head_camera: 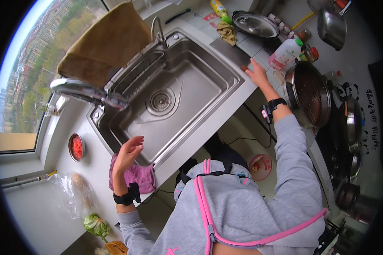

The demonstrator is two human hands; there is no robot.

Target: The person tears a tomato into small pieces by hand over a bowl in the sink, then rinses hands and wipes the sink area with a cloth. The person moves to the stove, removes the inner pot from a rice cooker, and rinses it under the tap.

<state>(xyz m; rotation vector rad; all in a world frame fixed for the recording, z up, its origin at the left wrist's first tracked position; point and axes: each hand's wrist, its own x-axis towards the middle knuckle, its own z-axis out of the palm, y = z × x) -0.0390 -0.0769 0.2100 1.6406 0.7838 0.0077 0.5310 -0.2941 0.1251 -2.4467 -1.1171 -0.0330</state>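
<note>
My left hand [129,154] hangs over the sink's near left corner, beside a purple cloth [140,178], with nothing in it. At the right end of the sink, my right hand [258,71] has its fingers apart. Its thumb is at the brown handle [244,68] of what looks like a cleaver, whose wide grey blade [229,52] lies flat on the counter; whether they touch is unclear. Between my hands is the stainless steel sink [194,86], with a drain strainer [162,101] in its floor and a faucet [159,35] behind it.
On the left are a bowl of chopped red food [77,147], a plastic bag [78,194] and a leafy green vegetable [96,225]. A brown board [108,44] leans behind the sink. To the right stand a white-and-pink bottle [285,54], a large pot [309,94] and a glass lid [256,25].
</note>
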